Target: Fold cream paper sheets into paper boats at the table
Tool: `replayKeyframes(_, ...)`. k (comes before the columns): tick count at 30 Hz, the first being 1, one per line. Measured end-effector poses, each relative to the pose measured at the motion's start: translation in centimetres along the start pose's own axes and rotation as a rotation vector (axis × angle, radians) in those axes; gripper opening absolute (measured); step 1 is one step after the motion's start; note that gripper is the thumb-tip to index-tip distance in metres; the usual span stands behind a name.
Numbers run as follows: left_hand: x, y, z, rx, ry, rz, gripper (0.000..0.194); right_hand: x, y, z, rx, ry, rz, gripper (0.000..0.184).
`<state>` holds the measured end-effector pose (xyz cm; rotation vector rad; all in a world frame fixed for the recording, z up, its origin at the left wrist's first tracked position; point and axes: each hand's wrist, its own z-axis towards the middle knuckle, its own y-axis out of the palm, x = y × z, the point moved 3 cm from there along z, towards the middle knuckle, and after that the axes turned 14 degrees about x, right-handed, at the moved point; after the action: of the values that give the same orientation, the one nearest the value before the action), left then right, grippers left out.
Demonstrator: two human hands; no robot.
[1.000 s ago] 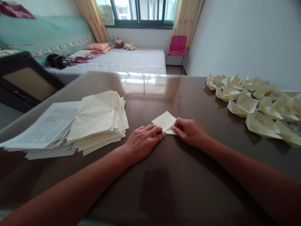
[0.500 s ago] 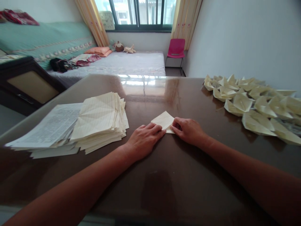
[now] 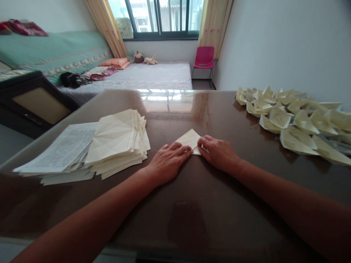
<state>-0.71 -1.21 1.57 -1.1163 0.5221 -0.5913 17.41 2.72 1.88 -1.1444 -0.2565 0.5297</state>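
Observation:
A small folded sheet of cream paper point(image 3: 189, 138) lies on the table between my hands, with a pointed corner facing away from me. My left hand point(image 3: 168, 160) rests flat on its lower left part, fingers stretched out and holding it down. At the paper's right edge, my right hand point(image 3: 216, 150) is curled, with thumb and fingertips pinching the fold. Both hands partly cover the sheet, so its lower edges show only in part.
A stack of lined cream sheets point(image 3: 115, 140) lies on the left, beside printed white pages point(image 3: 61, 148). Several folded paper boats point(image 3: 276, 118) crowd the right side of the glossy brown table point(image 3: 192, 226). Beyond it are a bed point(image 3: 164, 75) and a pink chair point(image 3: 204, 57).
My right hand has shifted slightly left along the paper, its fingers now covering more of the right edge. The left hand stays nearly in place. The camera view has tilted slightly.

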Motion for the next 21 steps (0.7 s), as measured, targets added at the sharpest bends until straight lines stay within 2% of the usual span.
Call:
replayKeyframes(2,0.0,0.1,0.0,0.004,-0.005,0.003,0.042,-0.8,-0.5,-0.3,0.046,-0.135,-0.063,0.021)
replayKeyframes(5,0.0,0.1,0.0,0.012,-0.005,0.004,0.042,-2.1,-1.1,-1.3,0.036,-0.353,-0.104,0.023)
replayKeyframes(7,0.0,0.0,0.0,0.016,-0.001,0.006,0.042,-2.7,-1.4,-2.1,0.01,-0.417,-0.139,0.03)
replayKeyframes(10,0.0,0.0,0.0,0.013,0.004,0.009,0.043,-3.1,-1.8,-2.9,-0.013,-0.424,-0.211,0.035)
replayKeyframes(16,-0.1,0.0,-0.1,-0.003,0.0,0.0,0.045,-2.9,-2.4,-3.5,-0.091,-0.393,-0.348,0.033)
replayKeyframes(21,0.0,0.0,-0.1,-0.015,-0.008,-0.002,0.045,-3.1,-2.1,-4.0,-0.08,-0.37,-0.398,0.035)
